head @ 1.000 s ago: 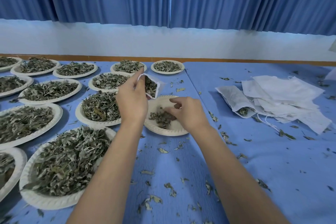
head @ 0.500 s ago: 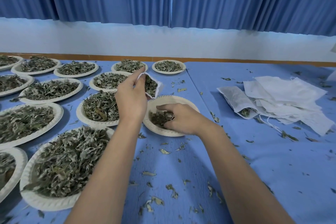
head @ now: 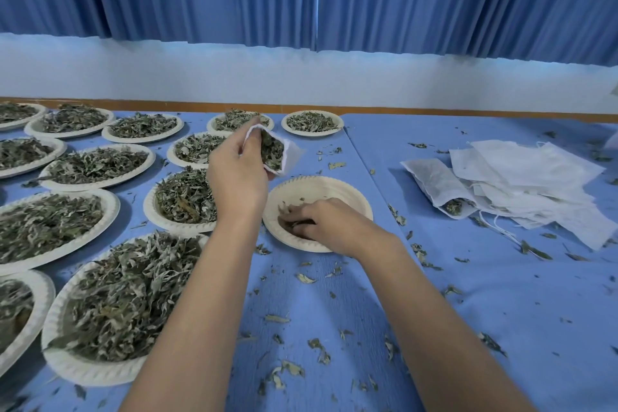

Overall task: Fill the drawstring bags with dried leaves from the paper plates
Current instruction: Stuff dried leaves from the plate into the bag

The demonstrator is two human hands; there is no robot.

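My left hand holds a white drawstring bag up above the table, its mouth pulled open and dried leaves showing inside. Just below and to the right, my right hand lies palm down in a nearly bare paper plate, fingers curled around the last dried leaves there. Most of those leaves are hidden under the hand.
Several paper plates heaped with dried leaves, such as the nearest one, cover the left of the blue table. A pile of white bags, one partly filled, lies at the right. Loose leaf bits are scattered across the near tabletop.
My right hand has turned palm down and slid left and lower into the plate, closing over the remaining leaves. The left hand has kept the bag in about the same place.
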